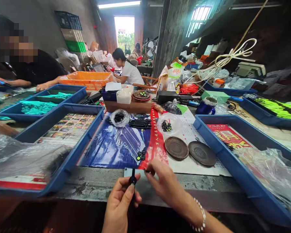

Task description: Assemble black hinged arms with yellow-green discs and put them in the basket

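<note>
Just in front of the bench edge, my left hand [122, 200] grips a slim black stick-like part with a round black disc [133, 180] on it, thumb pressed below the disc. To its right, my right hand [163, 186] has thumb and forefinger pinched together; anything small between them is too hard to make out. Behind both hands lies a small pale plate [128, 171] at the bench edge. Several round black caps [142, 154], some with yellow-green centres, sit on the blue poster [111, 149] beyond.
Blue trays flank me, left [84, 137] and right [206, 129]. Farther back are a row of black sticks [140, 123], a plastic bag of small black parts [120, 118], a bowl of caps [168, 124] and two brown dishes [176, 147]. A co-worker [43, 68] sits at left.
</note>
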`<state>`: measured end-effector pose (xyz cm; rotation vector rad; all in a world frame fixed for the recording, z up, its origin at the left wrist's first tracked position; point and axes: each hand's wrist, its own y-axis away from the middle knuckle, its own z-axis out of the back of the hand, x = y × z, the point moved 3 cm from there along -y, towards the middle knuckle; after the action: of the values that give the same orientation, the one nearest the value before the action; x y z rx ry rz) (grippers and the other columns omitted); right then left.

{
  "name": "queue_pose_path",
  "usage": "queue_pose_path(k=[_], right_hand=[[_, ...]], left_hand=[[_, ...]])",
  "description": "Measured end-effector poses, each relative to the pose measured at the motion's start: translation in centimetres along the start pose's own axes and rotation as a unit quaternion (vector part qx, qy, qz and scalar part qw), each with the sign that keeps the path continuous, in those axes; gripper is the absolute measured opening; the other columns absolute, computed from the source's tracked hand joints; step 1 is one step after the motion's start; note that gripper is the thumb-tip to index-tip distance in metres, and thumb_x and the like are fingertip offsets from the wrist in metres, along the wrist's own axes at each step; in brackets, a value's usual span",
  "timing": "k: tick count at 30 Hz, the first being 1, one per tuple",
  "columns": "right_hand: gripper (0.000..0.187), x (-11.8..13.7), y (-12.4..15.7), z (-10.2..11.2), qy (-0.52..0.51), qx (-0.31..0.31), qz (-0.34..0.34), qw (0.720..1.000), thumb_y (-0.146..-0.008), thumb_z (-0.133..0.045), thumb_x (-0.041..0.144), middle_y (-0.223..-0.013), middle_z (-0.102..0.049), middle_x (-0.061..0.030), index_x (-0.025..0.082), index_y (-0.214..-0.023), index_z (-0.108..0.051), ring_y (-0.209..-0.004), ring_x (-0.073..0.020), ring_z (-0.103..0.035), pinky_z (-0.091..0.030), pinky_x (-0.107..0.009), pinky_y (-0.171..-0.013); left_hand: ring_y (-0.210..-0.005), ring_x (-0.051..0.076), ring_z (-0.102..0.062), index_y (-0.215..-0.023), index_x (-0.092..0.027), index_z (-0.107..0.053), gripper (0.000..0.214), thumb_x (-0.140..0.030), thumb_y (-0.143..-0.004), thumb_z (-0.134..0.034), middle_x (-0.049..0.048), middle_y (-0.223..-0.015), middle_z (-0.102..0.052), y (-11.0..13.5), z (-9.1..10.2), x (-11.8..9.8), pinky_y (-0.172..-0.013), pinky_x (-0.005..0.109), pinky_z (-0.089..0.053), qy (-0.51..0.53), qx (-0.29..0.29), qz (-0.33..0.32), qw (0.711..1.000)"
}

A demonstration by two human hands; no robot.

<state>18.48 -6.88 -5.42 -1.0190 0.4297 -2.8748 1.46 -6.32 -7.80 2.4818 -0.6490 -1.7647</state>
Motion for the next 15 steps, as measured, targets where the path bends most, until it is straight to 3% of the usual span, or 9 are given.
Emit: queue_pose_path(k=[3,7,10,15], right_hand=[[0.012,2.0,3.0,-0.4,-0.018,-0.117,0.069,0.991,-0.094,-0.052,0.009,-0.082,-0.063,-0.0026,0.020,-0.093,-0.057,-0.074,-0.0165,-0.058,-0.045,-0.026,-0.068],[0.015,2.6,4.5,-1.0,-0.015,-0.217,0.090,0.972,-0.096,-0.050,0.006,-0.082,-0.063,-0.0042,0.019,-0.096,-0.057,-0.074,-0.0165,-0.060,-0.052,-0.027,-0.068],[0.019,2.5,4.6,-1.4,-0.039,-0.242,0.103,0.964,-0.094,-0.050,0.002,-0.094,-0.066,-0.0084,0.017,-0.102,-0.060,-0.085,-0.0174,-0.066,-0.058,-0.028,-0.073],[0.022,2.4,5.0,-1.9,-0.060,-0.230,0.112,0.965,-0.095,-0.051,0.003,-0.106,-0.069,-0.0128,0.016,-0.109,-0.063,-0.096,-0.0206,-0.070,-0.063,-0.031,-0.080]], left_hand=[[-0.065,0.012,-0.057,-0.106,-0.020,-0.071,0.030,-0.042,-0.085,-0.073,0.0013,-0.074,-0.066,0.1,-0.7,0.4,-0.060,0.020,-0.047,0.005,0.008,-0.014,1.000],[-0.064,0.011,-0.057,-0.104,-0.020,-0.069,0.028,-0.039,-0.085,-0.074,0.0017,-0.078,-0.067,0.5,-1.2,0.7,-0.059,0.020,-0.048,0.003,0.007,-0.005,1.000],[-0.063,0.013,-0.057,-0.101,-0.018,-0.069,0.030,-0.040,-0.083,-0.076,0.0017,-0.071,-0.066,0.8,-1.4,0.7,-0.059,0.020,-0.048,0.001,-0.002,-0.001,1.000],[-0.062,0.013,-0.057,-0.095,-0.017,-0.067,0.031,-0.041,-0.078,-0.080,0.0021,-0.068,-0.067,1.0,-1.9,0.5,-0.057,0.021,-0.048,0.019,-0.016,0.020,0.999]])
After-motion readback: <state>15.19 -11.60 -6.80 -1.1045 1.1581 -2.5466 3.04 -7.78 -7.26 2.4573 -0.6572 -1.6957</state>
